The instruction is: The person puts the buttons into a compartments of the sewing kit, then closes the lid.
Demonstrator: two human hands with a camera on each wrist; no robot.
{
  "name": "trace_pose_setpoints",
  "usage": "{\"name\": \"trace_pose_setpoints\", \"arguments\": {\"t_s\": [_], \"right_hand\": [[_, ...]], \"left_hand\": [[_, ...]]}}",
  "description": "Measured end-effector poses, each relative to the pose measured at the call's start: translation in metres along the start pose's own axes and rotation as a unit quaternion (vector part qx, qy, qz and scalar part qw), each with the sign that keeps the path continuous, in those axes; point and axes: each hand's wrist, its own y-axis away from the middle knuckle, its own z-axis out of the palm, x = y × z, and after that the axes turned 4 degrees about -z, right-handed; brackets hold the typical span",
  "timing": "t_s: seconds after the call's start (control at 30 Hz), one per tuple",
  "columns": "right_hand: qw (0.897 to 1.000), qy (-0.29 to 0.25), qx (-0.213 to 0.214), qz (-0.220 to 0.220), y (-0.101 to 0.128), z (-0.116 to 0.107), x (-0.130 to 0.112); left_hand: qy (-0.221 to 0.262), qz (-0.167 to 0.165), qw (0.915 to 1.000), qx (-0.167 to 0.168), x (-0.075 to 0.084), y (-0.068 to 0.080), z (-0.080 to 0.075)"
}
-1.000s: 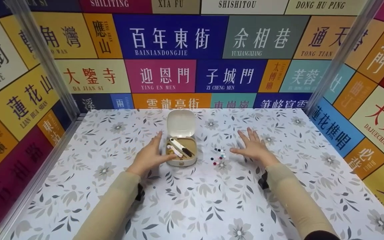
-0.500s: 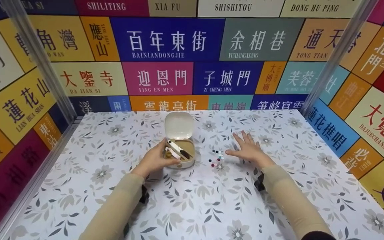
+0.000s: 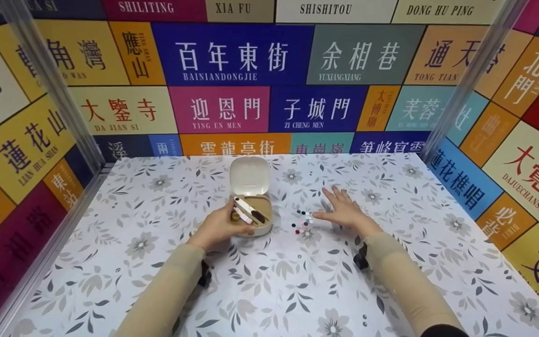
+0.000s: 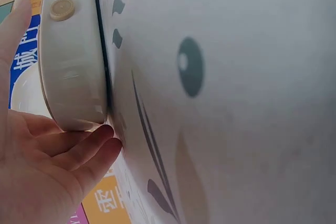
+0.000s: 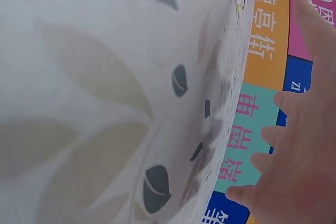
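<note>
Partly, the left hand hides the case side.

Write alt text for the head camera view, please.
A person's left hand grips an open cream case on a floral tablecloth, while the right hand hovers open beside small coloured beads. Colourful street-name signs cover the walls.

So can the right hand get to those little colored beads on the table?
Probably yes. The right hand lies flat and open just beside the little beads, with only bare tablecloth between them. The left hand holds the case.
</note>
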Motion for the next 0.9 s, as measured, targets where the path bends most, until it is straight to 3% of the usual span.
{"name": "trace_pose_setpoints", "arguments": {"t_s": [0.53,0.9], "right_hand": [[0.996,-0.081,-0.015,-0.040,0.002,0.005,-0.006],[0.997,-0.069,-0.008,-0.022,0.004,0.009,-0.012]], "left_hand": [[0.008,-0.021,0.9997,-0.007,0.001,0.000,0.000],[0.007,-0.029,0.9995,-0.010,0.012,0.001,-0.003]]}}
